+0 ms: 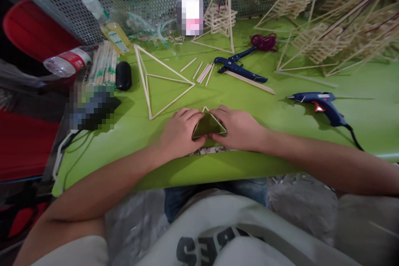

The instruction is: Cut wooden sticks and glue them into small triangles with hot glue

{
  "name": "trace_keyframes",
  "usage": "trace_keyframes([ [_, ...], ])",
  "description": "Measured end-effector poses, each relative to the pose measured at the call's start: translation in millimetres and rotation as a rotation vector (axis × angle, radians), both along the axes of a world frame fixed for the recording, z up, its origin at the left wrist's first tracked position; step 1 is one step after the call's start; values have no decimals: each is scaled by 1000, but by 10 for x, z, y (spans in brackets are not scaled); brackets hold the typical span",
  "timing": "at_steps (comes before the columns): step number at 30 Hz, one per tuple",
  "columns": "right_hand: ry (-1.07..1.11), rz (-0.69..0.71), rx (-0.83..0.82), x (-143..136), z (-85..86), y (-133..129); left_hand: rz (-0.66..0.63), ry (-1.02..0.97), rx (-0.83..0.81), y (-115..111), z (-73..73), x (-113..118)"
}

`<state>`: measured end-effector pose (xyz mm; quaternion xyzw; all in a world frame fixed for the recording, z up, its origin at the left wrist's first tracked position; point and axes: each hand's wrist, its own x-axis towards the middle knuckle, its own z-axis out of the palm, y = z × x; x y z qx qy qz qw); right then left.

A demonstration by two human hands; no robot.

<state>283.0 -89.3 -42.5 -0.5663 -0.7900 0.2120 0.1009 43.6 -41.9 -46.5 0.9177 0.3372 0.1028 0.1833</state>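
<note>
Near the front edge of the green table, a small triangle of thin wooden sticks [205, 109] is held between my two hands. My left hand [183, 131] has its fingers closed on the left side of the triangle. Closed on the opposite side is my right hand [238, 126], and the two thumbs nearly meet along the bottom stick. The fingers cover parts of the sides. Just beyond my left hand stands a larger open frame of sticks [170, 75]. Several short cut sticks [204, 72] lie farther back, beside a blue cutter [238, 66] and a longer wooden strip [251, 82].
A blue glue gun [324, 102] with a black cord lies at the right. Finished stick frames [220, 18] with purple yarn [263, 42] stand along the back. At the left are a bottle [115, 35], a plastic bottle [67, 61], bundled sticks [104, 62] and a black case [124, 75].
</note>
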Motion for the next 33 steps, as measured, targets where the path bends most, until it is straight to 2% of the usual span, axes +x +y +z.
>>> trace_keyframes([
  [6,-8,7,-2,7,16,-3,21,-37,-19,41,20,-4],
  [12,-30,16,8,13,4,-5,62,48,-4,153,-1,-35],
  [33,-45,26,-3,26,-14,-2,18,93,35,276,-44,-17],
])
